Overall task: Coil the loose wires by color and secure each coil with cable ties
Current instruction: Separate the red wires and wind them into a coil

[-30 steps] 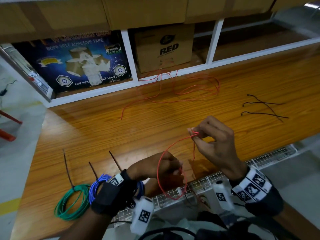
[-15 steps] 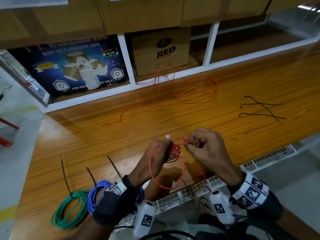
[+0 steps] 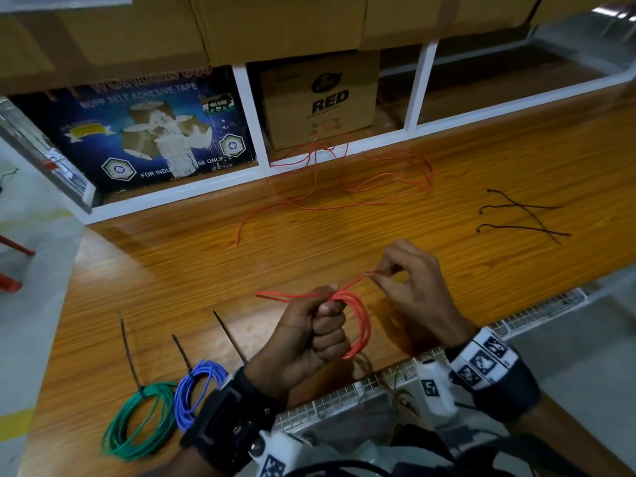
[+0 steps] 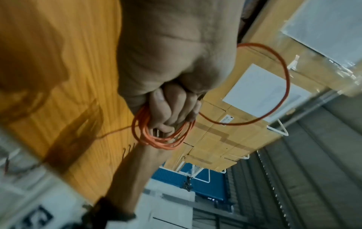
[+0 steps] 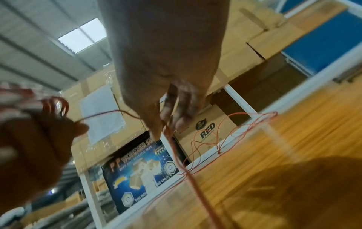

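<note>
the left hand, at lower centre, fists around the red wire coil; the right hand beside it pinches a strand. loose red loops lie upper centre; bare wooden table spreads left.

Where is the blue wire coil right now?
In the head view, the blue wire coil lies on the wooden table near its front edge, on the left, between the green wire coil and the left hand's wrist.
</note>
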`<state>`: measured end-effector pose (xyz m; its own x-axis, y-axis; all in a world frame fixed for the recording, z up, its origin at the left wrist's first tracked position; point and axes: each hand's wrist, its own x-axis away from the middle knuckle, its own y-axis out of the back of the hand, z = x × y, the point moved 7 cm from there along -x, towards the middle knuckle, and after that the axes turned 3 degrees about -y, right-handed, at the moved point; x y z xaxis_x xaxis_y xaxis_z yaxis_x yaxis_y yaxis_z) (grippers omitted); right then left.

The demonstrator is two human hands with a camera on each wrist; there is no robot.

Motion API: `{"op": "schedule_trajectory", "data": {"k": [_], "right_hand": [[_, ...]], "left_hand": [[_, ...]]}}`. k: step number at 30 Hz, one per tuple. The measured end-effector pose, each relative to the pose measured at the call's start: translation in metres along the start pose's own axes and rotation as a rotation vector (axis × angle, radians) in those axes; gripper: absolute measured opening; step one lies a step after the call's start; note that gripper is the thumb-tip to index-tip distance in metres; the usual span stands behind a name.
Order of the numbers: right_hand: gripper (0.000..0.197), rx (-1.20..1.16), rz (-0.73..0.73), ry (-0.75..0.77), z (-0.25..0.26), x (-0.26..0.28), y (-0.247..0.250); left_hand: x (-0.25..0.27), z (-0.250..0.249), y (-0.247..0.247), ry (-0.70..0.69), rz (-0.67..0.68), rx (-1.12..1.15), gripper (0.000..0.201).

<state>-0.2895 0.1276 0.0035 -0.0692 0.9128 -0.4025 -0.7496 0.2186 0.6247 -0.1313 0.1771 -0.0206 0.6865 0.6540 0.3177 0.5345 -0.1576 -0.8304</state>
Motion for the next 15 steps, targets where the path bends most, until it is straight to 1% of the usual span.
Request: {"op": "schedule_trajectory", "data": {"k": [1, 2, 3, 4, 5, 6, 8, 9, 11, 13, 14, 15], "right_hand": [[0.023, -0.102, 0.131, -0.096, -0.003, 0.000, -0.005], [0.022, -0.238, 0.286, -0.184, -0.002, 0.002, -0.010], [0.032, -0.369, 0.435, -0.256, 0.001, 0.005, -0.016], [0.038, -0.453, 0.547, -0.289, 0.004, 0.008, -0.018], [0.037, -0.477, 0.612, -0.288, 0.008, 0.009, -0.018], [0.031, -0.465, 0.641, -0.270, 0.010, 0.009, -0.015], [0.016, -0.464, 0.648, -0.238, 0.011, 0.006, -0.008], [0.014, -0.481, 0.650, -0.229, 0.011, 0.005, -0.005], [0.014, -0.517, 0.690, -0.223, 0.010, 0.007, -0.004], [0.013, -0.489, 0.733, -0.228, 0.010, 0.008, -0.006], [0.013, -0.423, 0.725, -0.208, 0.010, 0.007, -0.007], [0.013, -0.317, 0.685, -0.154, 0.011, 0.005, -0.007]], "left_hand": [[0.000, -0.002, 0.005, 0.006, -0.058, -0.067, 0.045], [-0.001, -0.006, 0.008, 0.009, -0.095, -0.129, 0.046], [-0.002, -0.009, 0.011, 0.013, -0.117, -0.194, 0.047], [-0.001, -0.013, 0.012, 0.018, -0.129, -0.263, 0.047], [-0.001, -0.017, 0.013, 0.021, -0.131, -0.337, 0.047], [0.001, -0.021, 0.014, 0.022, -0.123, -0.416, 0.046], [0.007, -0.027, 0.016, 0.033, -0.096, -0.573, 0.046], [0.009, -0.030, 0.017, 0.036, -0.076, -0.642, 0.046], [0.012, -0.033, 0.017, 0.046, -0.045, -0.731, 0.045], [0.011, -0.032, 0.018, 0.105, -0.038, -0.694, 0.044], [0.009, -0.031, 0.018, 0.137, -0.041, -0.638, 0.044], [0.007, -0.031, 0.018, 0.154, -0.053, -0.583, 0.045]]}}
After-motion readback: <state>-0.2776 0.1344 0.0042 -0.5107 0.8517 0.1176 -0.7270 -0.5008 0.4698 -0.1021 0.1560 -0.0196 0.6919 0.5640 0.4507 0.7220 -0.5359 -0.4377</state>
